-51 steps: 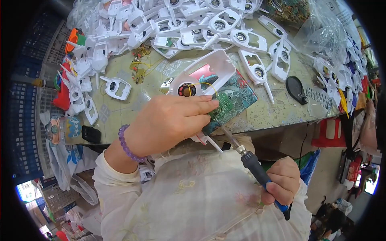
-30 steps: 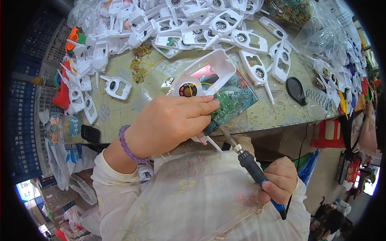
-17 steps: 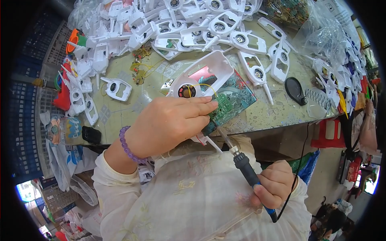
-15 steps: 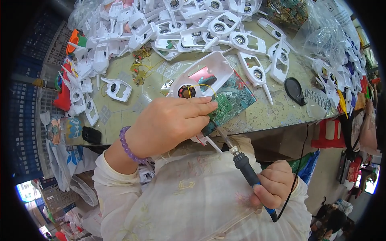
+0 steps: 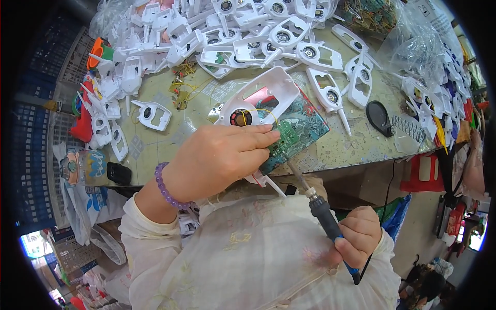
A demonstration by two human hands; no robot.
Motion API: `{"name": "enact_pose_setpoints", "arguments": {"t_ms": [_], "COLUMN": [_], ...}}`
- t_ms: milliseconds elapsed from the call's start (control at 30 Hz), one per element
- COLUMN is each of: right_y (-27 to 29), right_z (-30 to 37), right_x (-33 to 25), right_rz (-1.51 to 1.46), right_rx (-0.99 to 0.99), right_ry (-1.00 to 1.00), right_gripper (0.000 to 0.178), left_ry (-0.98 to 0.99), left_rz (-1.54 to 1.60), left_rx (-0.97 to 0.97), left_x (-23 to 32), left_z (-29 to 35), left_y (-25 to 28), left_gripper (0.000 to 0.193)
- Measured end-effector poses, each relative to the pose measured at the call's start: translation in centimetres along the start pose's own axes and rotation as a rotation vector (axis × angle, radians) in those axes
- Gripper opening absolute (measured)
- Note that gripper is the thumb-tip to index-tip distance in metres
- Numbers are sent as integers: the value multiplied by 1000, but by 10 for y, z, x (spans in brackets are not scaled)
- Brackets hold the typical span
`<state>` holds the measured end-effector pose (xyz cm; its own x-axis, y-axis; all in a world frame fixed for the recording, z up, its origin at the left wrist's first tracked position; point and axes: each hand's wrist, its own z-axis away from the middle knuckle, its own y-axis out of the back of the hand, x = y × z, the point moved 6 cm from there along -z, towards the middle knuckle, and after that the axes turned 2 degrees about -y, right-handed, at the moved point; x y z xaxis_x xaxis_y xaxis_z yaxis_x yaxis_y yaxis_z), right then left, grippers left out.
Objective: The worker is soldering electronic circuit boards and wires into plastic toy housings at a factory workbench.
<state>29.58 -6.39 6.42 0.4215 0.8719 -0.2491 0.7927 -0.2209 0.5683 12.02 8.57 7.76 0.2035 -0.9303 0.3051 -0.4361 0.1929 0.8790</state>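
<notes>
My right hand (image 5: 360, 235) is closed around the blue and black handle of a soldering iron (image 5: 323, 214). Its metal tip points up and left, close to the near edge of a small green circuit board (image 5: 289, 135); whether they touch I cannot tell. My left hand (image 5: 222, 157), with a purple bead bracelet, presses the board with fingers held together; the thumb is hidden. Behind and under that hand lies a white plastic housing (image 5: 283, 85) with a round speaker (image 5: 241, 119). A yellow wire loops from speaker to board. Beneath them is a dark, teal-patterned flat piece (image 5: 312, 124).
White housings (image 5: 283, 36) with speakers pile up along the far side of the table (image 5: 341, 147). A black round-ended piece (image 5: 380, 118) and a coiled spring (image 5: 408, 126) lie at the right. Wired parts (image 5: 180, 93) sit left of centre. A red stool (image 5: 422, 174) stands beyond the edge.
My right hand has shifted the soldering iron slightly right, and its tip has moved a little to the right along the board's near side. My left hand stays in place.
</notes>
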Motion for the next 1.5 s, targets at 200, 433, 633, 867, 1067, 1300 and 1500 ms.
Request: {"name": "enact_pose_setpoints", "arguments": {"t_ms": [200, 433, 633, 867, 1067, 1300, 1500], "right_y": [6, -29, -56, -60, -61, -61, -64], "right_z": [14, 2, -28, -30, -27, -27, -25], "right_x": [17, 60, 74, 76, 78, 77, 78], "right_rz": [81, -15, 70, 97, 110, 104, 112], "right_rx": [110, 321, 168, 266, 249, 250, 240], "right_ry": [-113, -352, -230, -163, -149, -153, -145], "right_gripper": [35, 49, 37, 40, 40, 37, 38], "left_ry": [-7, -30, -57, -52, 37, 35, 200], "left_rz": [-19, -27, -31, -3, -129, -298, -254], "left_rx": [-7, -15, 27, 143, 196, 280, 344], "left_x": [1, 3, 3, 6, 13, 25, 17], "left_z": [-1, -4, -2, 7, 34, 46, 53], "left_y": [1, -1, -5, 1, -1, -14, -18], "left_gripper": [21, 21, 26, 29, 29, 23, 20]}}
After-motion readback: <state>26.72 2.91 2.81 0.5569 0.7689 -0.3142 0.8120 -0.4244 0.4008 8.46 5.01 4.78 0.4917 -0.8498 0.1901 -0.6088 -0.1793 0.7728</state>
